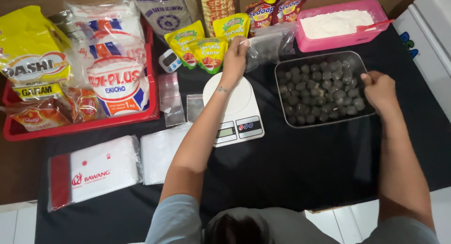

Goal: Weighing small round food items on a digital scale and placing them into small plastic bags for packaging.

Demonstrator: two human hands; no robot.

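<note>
Left hand pinched on clear plastic bag above white scale at frame centre, right hand closed among dark balls in metal tray; judged liable to sag shut, spilling balls onto bench.

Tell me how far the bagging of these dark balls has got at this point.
Early, by the look of it. Set out: the white scale, flat small plastic bags beside it, a metal tray of dark balls. In hand: the left hand holds a clear bag above the scale; the right hand is closed over the balls. Left: the tray looks nearly full, and no filled bag shows.
</note>
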